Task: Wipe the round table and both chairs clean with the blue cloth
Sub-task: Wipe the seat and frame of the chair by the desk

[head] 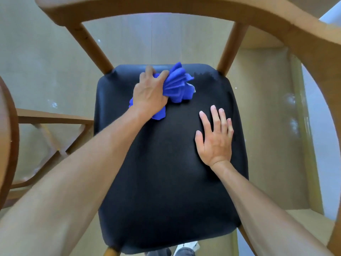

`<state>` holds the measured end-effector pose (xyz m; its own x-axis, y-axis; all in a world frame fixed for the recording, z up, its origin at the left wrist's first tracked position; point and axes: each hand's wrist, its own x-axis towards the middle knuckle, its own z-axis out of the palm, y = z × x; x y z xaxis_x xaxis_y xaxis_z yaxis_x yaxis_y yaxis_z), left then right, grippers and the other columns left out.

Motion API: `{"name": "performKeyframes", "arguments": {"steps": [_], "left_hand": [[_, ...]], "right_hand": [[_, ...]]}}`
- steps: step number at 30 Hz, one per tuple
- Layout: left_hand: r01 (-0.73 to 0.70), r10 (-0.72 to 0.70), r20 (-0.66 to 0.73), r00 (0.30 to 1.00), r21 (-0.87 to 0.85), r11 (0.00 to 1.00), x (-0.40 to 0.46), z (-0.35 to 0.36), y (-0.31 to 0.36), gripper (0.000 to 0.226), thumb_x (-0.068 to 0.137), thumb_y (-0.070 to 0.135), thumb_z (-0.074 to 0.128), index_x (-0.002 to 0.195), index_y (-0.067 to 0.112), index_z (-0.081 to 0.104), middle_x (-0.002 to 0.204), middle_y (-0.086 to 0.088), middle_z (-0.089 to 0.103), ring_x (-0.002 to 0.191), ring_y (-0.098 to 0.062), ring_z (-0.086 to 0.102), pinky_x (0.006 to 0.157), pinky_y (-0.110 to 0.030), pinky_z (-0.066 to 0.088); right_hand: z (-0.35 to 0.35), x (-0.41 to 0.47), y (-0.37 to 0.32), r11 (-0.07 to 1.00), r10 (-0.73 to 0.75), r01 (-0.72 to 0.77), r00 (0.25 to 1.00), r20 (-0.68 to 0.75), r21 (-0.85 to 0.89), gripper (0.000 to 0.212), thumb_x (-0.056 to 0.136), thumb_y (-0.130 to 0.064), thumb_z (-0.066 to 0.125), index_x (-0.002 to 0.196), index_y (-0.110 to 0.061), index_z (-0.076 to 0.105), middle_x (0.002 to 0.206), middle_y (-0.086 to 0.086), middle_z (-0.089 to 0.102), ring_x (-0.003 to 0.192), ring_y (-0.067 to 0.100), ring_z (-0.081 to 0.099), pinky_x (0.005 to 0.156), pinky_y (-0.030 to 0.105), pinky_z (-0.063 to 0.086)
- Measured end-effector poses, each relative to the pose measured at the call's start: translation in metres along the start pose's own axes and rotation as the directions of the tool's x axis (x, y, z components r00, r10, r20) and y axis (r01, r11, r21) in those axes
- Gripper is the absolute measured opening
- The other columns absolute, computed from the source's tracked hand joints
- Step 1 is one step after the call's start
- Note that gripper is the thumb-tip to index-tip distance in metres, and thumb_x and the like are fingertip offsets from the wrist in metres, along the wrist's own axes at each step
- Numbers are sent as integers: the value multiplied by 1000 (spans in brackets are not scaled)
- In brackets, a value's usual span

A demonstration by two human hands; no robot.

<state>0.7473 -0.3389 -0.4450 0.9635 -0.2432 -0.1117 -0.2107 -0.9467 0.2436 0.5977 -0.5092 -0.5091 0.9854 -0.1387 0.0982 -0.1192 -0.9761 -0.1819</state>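
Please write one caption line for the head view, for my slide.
Left hand wipes the black chair seat with the blue cloth; right hand rests flat.

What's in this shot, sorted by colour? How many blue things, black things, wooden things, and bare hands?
Blue: 1, the crumpled blue cloth, in the grip of the left hand.
Black: 1, the black padded chair seat.
Brown wood: 2, the curved wooden chair frame and the round wooden table edge.
Bare hands: 2, the left hand and the right hand, resting flat and open on the seat.
Total: 6
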Motion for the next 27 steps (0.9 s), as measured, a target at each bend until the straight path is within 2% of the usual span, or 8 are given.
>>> {"name": "performKeyframes", "arguments": {"steps": [3, 9, 13, 15, 17, 20, 24, 27], "left_hand": [[-10, 10, 17, 1000, -25, 1000, -14, 4, 1, 45, 81, 11, 54, 124, 22, 51, 124, -9, 41, 100, -30, 44, 66, -35, 36], [-234, 246, 146, 958, -98, 967, -161, 3, -8, 56, 65, 12, 75, 120, 17, 63, 116, -13, 55, 86, -33, 53, 51, -30, 41], [-485, 503, 290, 814, -136, 864, -259, -4, -23, 68, 56, 19, 79, 120, 19, 53, 112, -10, 50, 75, -30, 56, 48, -29, 50], [-583, 587, 383, 713, -141, 800, -268, -4, -32, 66, 56, 16, 76, 117, 20, 52, 110, -11, 55, 74, -28, 55, 57, -32, 53], [-628, 601, 415, 683, -86, 773, -243, -5, -31, 63, 53, 14, 75, 113, 22, 58, 107, -10, 58, 74, -26, 55, 55, -32, 51], [-609, 546, 391, 741, 47, 792, -178, -2, -15, 58, 63, 9, 67, 119, 22, 59, 112, -11, 55, 81, -27, 52, 59, -35, 48], [-174, 146, 235, 961, 104, 979, -95, 1, 23, 59, 81, 12, 54, 137, 23, 41, 130, -9, 41, 103, -28, 43, 69, -33, 39], [-180, 196, 316, 928, -80, 980, -76, -4, 12, 71, 78, 36, 63, 143, 29, 34, 134, -3, 41, 118, -27, 38, 96, -37, 38]], "right_hand": [[-1, 1, 1, 1000, -2, 2, 1000, -2, 23, 53, 91, -35, 41, 142, -21, 43, 154, 12, 30, 143, 33, 24, 115, 50, 16], [-9, 0, 0, 1000, 3, -3, 993, 121, -1, 55, 92, -35, 37, 145, -20, 39, 156, 13, 25, 145, 33, 19, 116, 51, 13], [-23, 1, -4, 1000, 12, -6, 973, 231, -27, 55, 95, -36, 37, 148, -20, 33, 157, 14, 20, 146, 34, 14, 117, 52, 11], [-32, 2, -4, 999, 7, 6, 952, 307, -41, 56, 98, -36, 37, 150, -21, 26, 159, 13, 13, 147, 33, 7, 118, 51, 7], [-39, 6, 0, 999, -18, 27, 928, 372, -21, 57, 99, -38, 38, 151, -23, 21, 160, 11, 5, 148, 30, 1, 119, 49, 4], [-52, 18, 3, 990, 1, -65, 889, 459, 124, 53, 99, -38, 39, 150, -25, 27, 161, 3, 4, 148, 23, -2, 120, 42, 5], [-76, 32, -4, 891, 39, -268, 851, 524, 368, 43, 100, -32, 36, 140, -18, 45, 150, 3, 33, 141, 19, 22, 116, 39, 19], [-92, 33, -21, 821, -51, -177, 924, 379, 543, 43, 94, -25, 45, 135, -15, 49, 137, 0, 43, 131, 15, 33, 110, 35, 29]]}}
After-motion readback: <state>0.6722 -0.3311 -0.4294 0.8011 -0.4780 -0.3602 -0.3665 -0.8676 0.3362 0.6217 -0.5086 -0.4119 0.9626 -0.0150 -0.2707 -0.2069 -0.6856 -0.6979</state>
